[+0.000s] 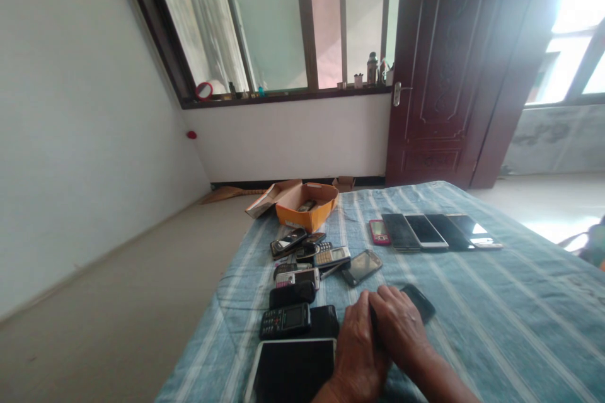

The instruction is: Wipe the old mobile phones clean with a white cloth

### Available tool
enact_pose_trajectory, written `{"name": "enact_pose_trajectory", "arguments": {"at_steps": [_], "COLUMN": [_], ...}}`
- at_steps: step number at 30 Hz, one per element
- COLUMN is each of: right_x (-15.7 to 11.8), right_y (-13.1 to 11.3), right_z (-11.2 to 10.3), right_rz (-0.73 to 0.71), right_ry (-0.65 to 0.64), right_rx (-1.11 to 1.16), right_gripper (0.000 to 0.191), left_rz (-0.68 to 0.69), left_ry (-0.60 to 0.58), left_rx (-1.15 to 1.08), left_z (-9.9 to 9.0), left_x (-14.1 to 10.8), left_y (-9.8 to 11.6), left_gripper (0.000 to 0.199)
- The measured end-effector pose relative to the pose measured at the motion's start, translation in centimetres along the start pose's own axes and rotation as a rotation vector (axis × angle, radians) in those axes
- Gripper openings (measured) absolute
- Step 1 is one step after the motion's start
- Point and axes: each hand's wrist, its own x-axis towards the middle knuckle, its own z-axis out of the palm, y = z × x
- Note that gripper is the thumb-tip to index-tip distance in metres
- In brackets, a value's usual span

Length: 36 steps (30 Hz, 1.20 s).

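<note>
Pressing left hand point(358, 337) against right hand point(397, 318), cannot tell if pinching anything, near dark phone point(420, 302) at two o'clock.

You're facing a plain white wall point(302, 138) with a wide dark-framed sliding window point(269, 19) above it, its panes pale green, pinkish and grey. Along the dark window ledge point(293, 96) there's a round red-rimmed mirror point(204, 90) at the left end, and small bottles and cups stand farther right. To your right, a dark reddish-brown panelled door point(444, 69) with a silver handle point(397, 94); beyond it, bright daylight pours through another window point(567, 44) and glares off the pale smooth floor point(118, 289). Another white wall point(85, 107) runs down your left.
</note>
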Motion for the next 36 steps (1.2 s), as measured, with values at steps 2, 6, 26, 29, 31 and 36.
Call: {"name": "enact_pose_trajectory", "arguments": {"at_steps": [2,6,26,29,31,36], "right_x": [0.0,-1.1,-3.2,-3.5,-3.7,-3.8], "right_y": [0.0,0.2,5.0,3.6,2.6,1.4], "right_z": [0.1,-0.1,-1.7,-1.3,-1.0,-0.7], "right_rz": [-0.006,-0.048,0.161,0.074,0.006,-0.030], "right_ry": [0.017,0.057,0.057,0.107,0.149,0.147], "right_rx": [-0.014,0.031,-0.288,-0.180,-0.086,0.072], "right_gripper": [0.021,0.022,0.014,0.015,0.017,0.018], "left_rz": [0.011,0.025,-0.039,0.045,0.085,0.192], "left_ry": [0.010,-0.031,-0.207,-0.155,-0.104,-0.068], "left_rx": [0.003,0.013,0.140,0.168,0.202,0.230], "left_z": [0.1,-0.1,-1.7,-1.0,-0.5,-0.4], "left_x": [-0.1,0.0,0.9,0.7,0.6,0.6], "left_y": [-0.2,-0.2,2.6,1.6,0.9,0.4], "left_gripper": [0.065,0.070,0.063,0.060,0.054,0.053]}}
